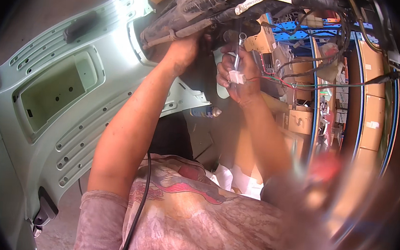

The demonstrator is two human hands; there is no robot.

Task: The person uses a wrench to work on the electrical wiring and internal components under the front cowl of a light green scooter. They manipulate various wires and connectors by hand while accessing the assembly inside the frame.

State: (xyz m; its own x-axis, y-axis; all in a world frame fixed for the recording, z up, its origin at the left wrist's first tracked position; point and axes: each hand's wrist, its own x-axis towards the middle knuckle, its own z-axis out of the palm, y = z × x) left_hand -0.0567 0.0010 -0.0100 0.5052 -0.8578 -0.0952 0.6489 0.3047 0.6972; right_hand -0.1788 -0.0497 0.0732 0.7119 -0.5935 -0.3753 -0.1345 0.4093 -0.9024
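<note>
My left hand [183, 52] reaches up against the underside of a dark, dusty bar assembly [198, 10]; its fingers are hidden there. To its right, my right hand [248, 77] is closed around a shiny wrench [237, 60], whose ring end points up just below the bar. A white plastic connector [237, 77] with thin red and green wires lies across the fingers of that hand; whether it is gripped or merely resting, I cannot tell. Overhead, a thick black wiring harness [310, 2] with a white label runs to the right.
A pale green metal panel [118, 77] with slots and a recess stands at the left. Loose wires [341, 85] hang at the right, before shelves of cardboard boxes [300, 120]. A spray can [203, 111] is below my hands. A black cable [139, 205] crosses my shirt.
</note>
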